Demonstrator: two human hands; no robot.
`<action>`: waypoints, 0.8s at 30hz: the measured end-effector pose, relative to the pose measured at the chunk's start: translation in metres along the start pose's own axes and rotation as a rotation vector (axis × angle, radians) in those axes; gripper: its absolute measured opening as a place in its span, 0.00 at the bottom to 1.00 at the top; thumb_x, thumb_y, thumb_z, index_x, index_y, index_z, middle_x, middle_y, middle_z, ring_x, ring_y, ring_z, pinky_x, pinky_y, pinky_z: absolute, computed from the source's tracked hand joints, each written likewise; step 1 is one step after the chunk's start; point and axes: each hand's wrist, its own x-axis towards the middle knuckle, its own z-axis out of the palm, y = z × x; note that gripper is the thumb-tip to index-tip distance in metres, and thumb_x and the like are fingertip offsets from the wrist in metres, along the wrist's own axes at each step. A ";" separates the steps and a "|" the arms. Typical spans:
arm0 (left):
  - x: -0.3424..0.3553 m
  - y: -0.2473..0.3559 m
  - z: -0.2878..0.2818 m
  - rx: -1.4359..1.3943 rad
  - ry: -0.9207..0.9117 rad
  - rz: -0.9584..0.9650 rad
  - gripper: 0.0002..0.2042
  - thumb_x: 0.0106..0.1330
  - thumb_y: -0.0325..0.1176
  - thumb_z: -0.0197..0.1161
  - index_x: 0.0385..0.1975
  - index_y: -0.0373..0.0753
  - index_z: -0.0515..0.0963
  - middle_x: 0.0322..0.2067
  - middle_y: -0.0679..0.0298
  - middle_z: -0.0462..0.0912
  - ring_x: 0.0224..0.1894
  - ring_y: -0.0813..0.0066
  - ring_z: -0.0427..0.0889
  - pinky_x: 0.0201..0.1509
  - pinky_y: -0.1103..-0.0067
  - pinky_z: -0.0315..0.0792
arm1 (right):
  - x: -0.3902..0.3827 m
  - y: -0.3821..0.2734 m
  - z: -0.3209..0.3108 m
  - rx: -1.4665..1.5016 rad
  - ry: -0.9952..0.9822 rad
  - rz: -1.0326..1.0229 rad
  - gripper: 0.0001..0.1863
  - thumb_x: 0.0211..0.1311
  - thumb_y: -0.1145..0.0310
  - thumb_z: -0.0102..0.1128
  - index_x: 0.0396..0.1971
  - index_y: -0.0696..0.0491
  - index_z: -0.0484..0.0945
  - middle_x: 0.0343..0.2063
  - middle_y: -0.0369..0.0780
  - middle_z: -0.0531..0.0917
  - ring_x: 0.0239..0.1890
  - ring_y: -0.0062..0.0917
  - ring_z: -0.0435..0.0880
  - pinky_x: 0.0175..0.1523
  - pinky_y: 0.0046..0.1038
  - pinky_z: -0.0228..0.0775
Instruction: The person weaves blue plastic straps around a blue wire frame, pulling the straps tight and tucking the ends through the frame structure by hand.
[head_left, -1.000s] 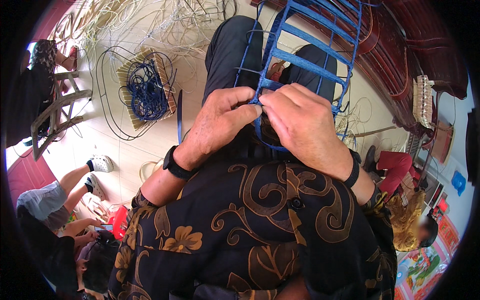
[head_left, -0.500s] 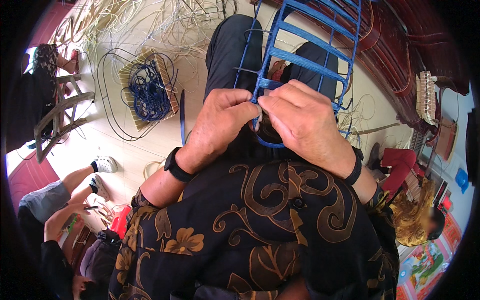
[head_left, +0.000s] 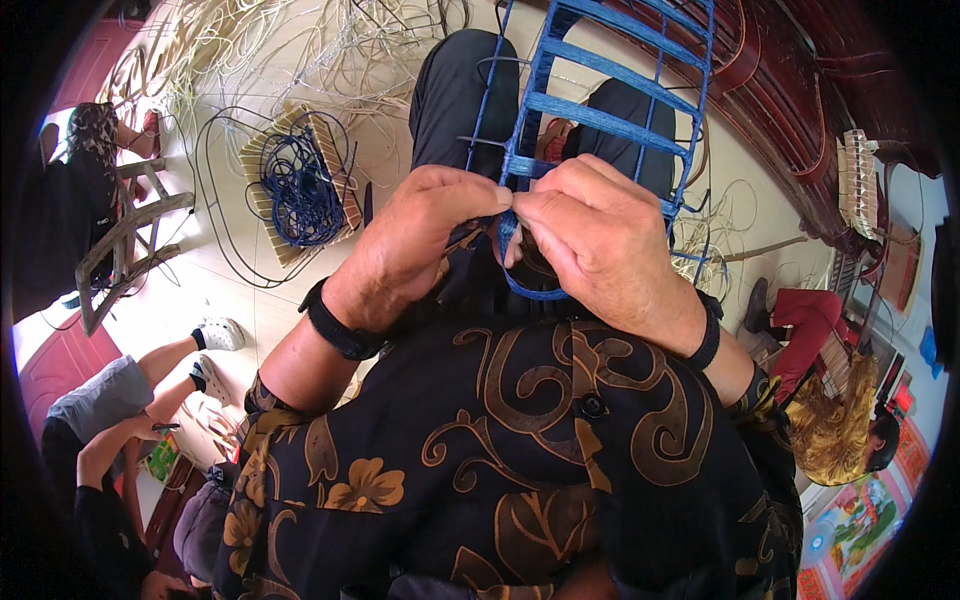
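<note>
A blue wrapped wire frame [head_left: 610,110] with several crossbars rests on my lap, its near end under my hands. My left hand [head_left: 415,245] pinches a blue cord [head_left: 520,165] at the frame's near bar, fingertips pressed against those of my right hand [head_left: 600,240]. The right hand also grips that blue cord, and a loop of it [head_left: 530,290] hangs below both hands. Each wrist wears a black band. My patterned black and brown shirt fills the lower view.
A coil of blue cord [head_left: 300,190] lies on a woven mat on the floor to the left, amid loose pale rattan strands [head_left: 300,50]. A seated person [head_left: 110,400] is at lower left, another person [head_left: 830,400] at right, a wooden stool frame [head_left: 125,245] at far left.
Both hands have stayed together at the frame's near bar, shifting only slightly as the fingers work the cord. The person at lower left has moved a little.
</note>
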 end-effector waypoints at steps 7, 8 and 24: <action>0.000 0.003 0.009 0.122 0.090 0.027 0.11 0.63 0.28 0.56 0.24 0.29 0.82 0.24 0.59 0.83 0.27 0.76 0.79 0.33 0.81 0.69 | 0.000 -0.005 -0.004 -0.011 -0.012 0.064 0.09 0.45 0.78 0.66 0.30 0.57 0.80 0.27 0.39 0.78 0.31 0.33 0.80 0.36 0.30 0.75; 0.001 0.003 0.009 0.147 0.107 0.041 0.11 0.63 0.29 0.56 0.24 0.30 0.82 0.24 0.59 0.83 0.26 0.77 0.78 0.31 0.82 0.67 | 0.001 -0.005 -0.005 -0.002 -0.007 0.070 0.09 0.46 0.78 0.66 0.31 0.57 0.80 0.28 0.40 0.79 0.32 0.34 0.80 0.37 0.30 0.75; -0.001 0.007 0.009 0.258 0.105 0.045 0.08 0.64 0.30 0.59 0.25 0.34 0.80 0.24 0.70 0.80 0.25 0.85 0.73 0.29 0.84 0.66 | 0.002 -0.032 -0.024 -0.233 -0.287 -0.046 0.11 0.48 0.63 0.68 0.25 0.52 0.75 0.26 0.37 0.72 0.28 0.29 0.76 0.35 0.29 0.67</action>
